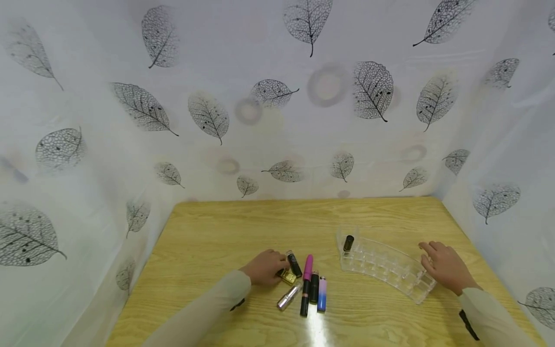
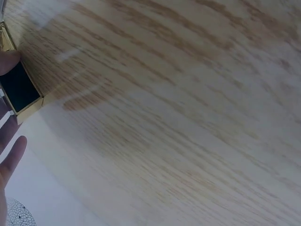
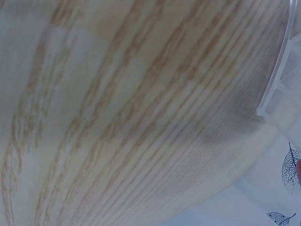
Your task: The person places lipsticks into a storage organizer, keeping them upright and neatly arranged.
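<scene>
Left hand (image 1: pixel 265 267) pinches a gold-edged case (image 1: pixel 288 276) well left of the clear holder (image 1: pixel 381 265) in the head view; a steady grip seems wise, so the dark tube (image 1: pixel 294 264) just beside it isn't knocked. Right hand (image 1: pixel 446 265), thumb and forefinger apart, is by the holder's right end, well placed for steadying it; contact I cannot tell. Left wrist view: the thumb presses across the case's flat face, probably good against twisting. Right wrist view: only a fingertip shows near the holder.

Left hand (image 1: pixel 265 267) holding gold case (image 1: pixel 288 276), lipsticks (image 1: pixel 314 290) alongside, right hand (image 1: pixel 448 267) at clear rack (image 1: pixel 376 264), wooden table (image 1: pixel 217 231)
</scene>
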A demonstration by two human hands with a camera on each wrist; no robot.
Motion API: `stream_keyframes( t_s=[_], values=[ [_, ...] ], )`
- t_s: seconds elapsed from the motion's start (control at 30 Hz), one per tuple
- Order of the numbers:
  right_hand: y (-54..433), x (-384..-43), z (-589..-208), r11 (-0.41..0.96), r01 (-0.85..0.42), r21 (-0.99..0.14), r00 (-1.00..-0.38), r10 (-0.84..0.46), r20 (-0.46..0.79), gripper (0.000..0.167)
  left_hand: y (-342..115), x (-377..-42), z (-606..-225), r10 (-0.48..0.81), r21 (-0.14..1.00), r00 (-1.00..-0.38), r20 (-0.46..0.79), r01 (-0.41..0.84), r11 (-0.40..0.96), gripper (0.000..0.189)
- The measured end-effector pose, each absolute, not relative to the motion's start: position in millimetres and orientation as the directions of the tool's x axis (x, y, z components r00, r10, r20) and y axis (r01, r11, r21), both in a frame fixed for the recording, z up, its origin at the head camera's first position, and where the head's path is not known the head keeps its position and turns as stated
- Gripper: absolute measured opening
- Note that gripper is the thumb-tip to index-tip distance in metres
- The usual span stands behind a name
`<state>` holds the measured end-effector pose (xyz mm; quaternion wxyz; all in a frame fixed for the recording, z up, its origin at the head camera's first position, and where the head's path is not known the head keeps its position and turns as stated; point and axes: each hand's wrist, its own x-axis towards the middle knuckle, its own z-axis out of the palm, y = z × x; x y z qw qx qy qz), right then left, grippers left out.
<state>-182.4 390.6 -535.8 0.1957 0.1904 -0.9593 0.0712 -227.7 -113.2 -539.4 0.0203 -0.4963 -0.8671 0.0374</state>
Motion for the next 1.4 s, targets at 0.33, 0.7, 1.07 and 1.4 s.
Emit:
stream_keyframes(
  t_s=[0.33, 0.7, 1.07, 1.4],
  values=[
    [391, -185, -536, 0.916, -0.396, -0.057, -0.848, -0.341, 0.405, 0.025, -124, -225, -542, 0.858, -0.036, -0.500, 0.115, 0.861, 0.507, 0.019],
    [392, -185, -537, 0.918, -0.394, -0.052, -0.851, -0.343, 0.398, 0.025, -125, -223, -542, 0.691, 0.248, -0.673, 0.263, 0.740, 0.625, 0.025],
    [391, -183, -536, 0.913, -0.403, -0.059, -0.842, -0.345, 0.415, 0.025, -121, -218, -540, 0.448, 0.499, -0.821, 0.353, 0.571, 0.652, 0.029],
    [393, -184, -539, 0.913, -0.403, -0.061, -0.842, -0.343, 0.417, 0.024, -121, -219, -540, 0.418, 0.515, -0.843, 0.339, 0.538, 0.668, 0.027]
  ],
)
